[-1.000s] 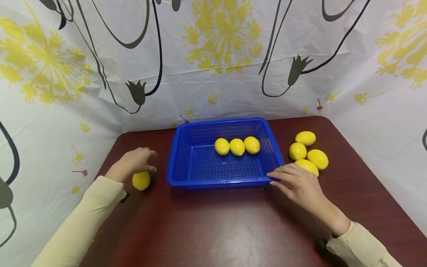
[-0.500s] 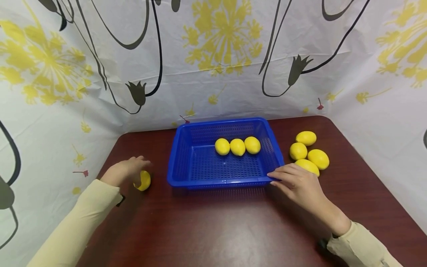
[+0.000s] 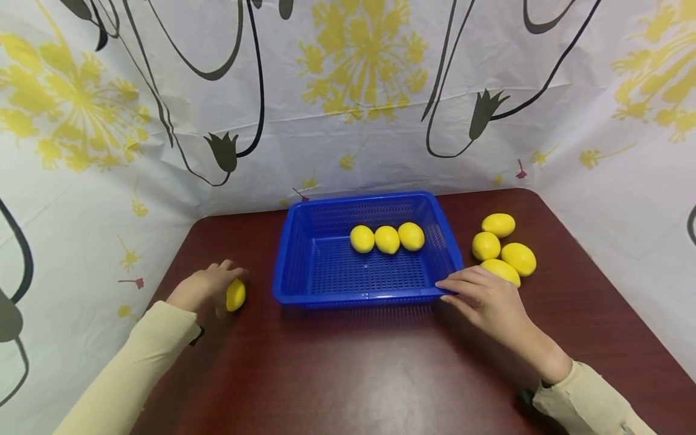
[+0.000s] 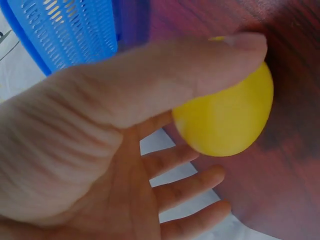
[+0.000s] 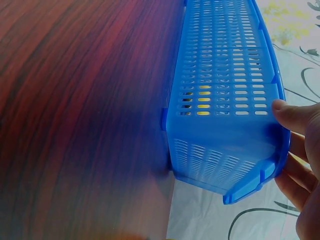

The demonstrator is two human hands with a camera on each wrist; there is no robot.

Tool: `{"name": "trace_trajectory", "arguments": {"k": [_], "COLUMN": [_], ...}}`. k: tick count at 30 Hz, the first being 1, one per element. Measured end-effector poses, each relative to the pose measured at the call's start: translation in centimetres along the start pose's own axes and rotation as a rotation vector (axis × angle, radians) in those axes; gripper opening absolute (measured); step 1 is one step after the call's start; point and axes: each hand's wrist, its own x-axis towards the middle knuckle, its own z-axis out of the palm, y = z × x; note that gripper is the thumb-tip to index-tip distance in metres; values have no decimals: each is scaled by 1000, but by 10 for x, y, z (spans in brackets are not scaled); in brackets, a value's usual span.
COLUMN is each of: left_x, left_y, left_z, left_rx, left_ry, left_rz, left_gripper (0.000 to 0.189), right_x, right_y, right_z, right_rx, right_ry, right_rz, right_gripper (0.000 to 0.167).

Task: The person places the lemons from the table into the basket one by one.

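In the head view my left hand [image 3: 203,290] is at a yellow lemon [image 3: 236,295] on the table, left of the blue basket. The left wrist view has the thumb laid across the lemon [image 4: 227,122], the index finger mostly hidden behind it and the other fingers stretched out below. It is pinched between thumb and index finger. My right hand [image 3: 489,302] grips the near right corner of the blue plastic basket [image 3: 348,297], thumb outside the wall and fingers over the rim. Three lemons [image 3: 387,240] lie in a row inside the basket, toward its right.
Several loose lemons [image 3: 518,260] form a cluster on the dark red-brown table [image 3: 348,374], right of the basket and just beyond my right hand. A white patterned cloth [image 3: 348,151] hangs behind the table and along both sides.
My left hand has moved down and slightly left around the lemon, its thumb and fingers closing on it. The right hand and the basket have stayed put.
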Motion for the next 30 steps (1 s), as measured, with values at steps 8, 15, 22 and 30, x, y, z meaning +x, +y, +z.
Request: {"name": "trace_trajectory", "arguments": {"k": [8,15,22,30], "left_x": [6,8,9,13], "left_y": [-5,-6,-4,-1], "left_z": [7,11,10,9], "left_rx": [-16,-29,-82,-70], "left_ry": [87,115,93,85], "left_rz": [-4,-55,-167,-199], "left_gripper": [84,70,43,45], "right_x": [0,0,1,0], "right_y": [1,-1,-2,0], "right_z": [1,0,0,1], "right_rx": [-4,-5,-4,-1], "right_ry": [0,-6,-18,1], "right_rz": [0,7,21,3], "right_gripper": [24,28,37,26]}}
